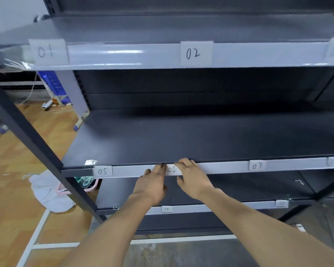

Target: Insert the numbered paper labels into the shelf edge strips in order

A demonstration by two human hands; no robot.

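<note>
Nearest, on the lower strip (262, 204): label 10 (166, 209) seated. At the middle strip (131, 170): left hand (152, 182) pinching the left edge of a paper label (171, 169), right hand (193, 180) gripping its right edge, fingers over the strip's top, thumb beneath; number partly covered, unreadable. Flanked by label 05 (102, 171) and label 07 (257, 165). Farthest, on the upper strip (123, 54): label 01 (46, 52), label 02 (196, 53).

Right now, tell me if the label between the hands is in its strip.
Cannot tell: label lies flat on the strip, but fingers cover its edges.
</note>
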